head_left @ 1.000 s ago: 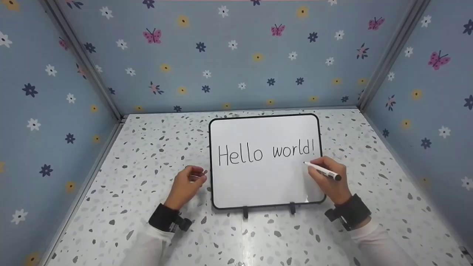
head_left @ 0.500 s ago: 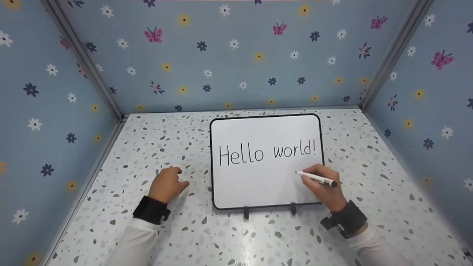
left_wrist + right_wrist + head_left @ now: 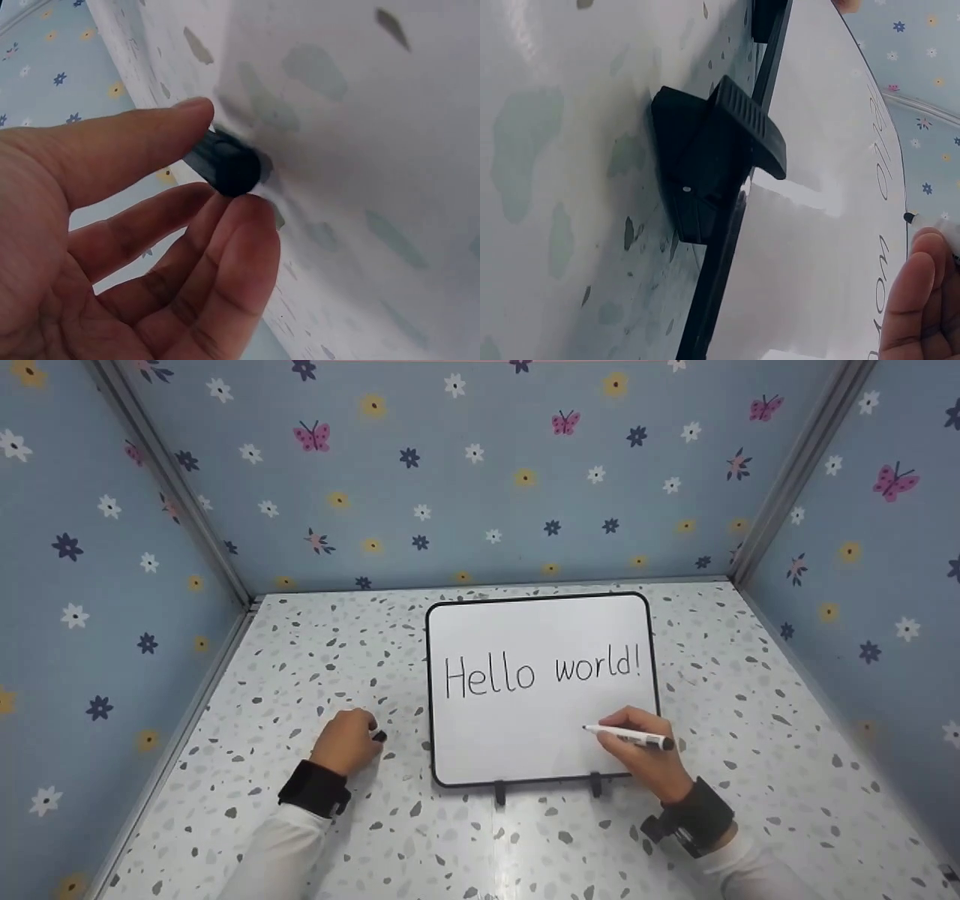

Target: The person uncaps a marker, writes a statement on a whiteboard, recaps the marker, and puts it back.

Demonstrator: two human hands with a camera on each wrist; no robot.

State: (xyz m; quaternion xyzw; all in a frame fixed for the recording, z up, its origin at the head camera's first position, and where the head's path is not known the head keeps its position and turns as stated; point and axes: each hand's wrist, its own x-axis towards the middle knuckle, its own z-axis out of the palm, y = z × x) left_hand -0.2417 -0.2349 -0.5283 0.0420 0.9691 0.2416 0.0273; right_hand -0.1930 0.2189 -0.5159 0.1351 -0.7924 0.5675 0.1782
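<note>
A small black marker cap (image 3: pixel 229 166) is pinched between the thumb and fingers of my left hand (image 3: pixel 345 741), close to the tabletop left of the board. Only its dark end shows past the fingers in the head view. My right hand (image 3: pixel 646 757) grips a white marker (image 3: pixel 634 735) with a black end, its uncapped dark tip pointing left over the lower right of the whiteboard (image 3: pixel 510 742). Whether the tip touches the board I cannot tell. "Hello world!" is handwritten in black across the black-framed board, which leans back on a stand.
Two black stand feet hold the board's lower edge; one stand foot (image 3: pixel 712 142) looms large in the right wrist view. The speckled tabletop (image 3: pixel 225 817) spreads around the board. Blue flowered panels (image 3: pixel 480 495) enclose the back and both sides.
My left hand has moved left, away from the board's edge, down to the tabletop, and now pinches the black cap. My right hand with the marker has shifted down and left.
</note>
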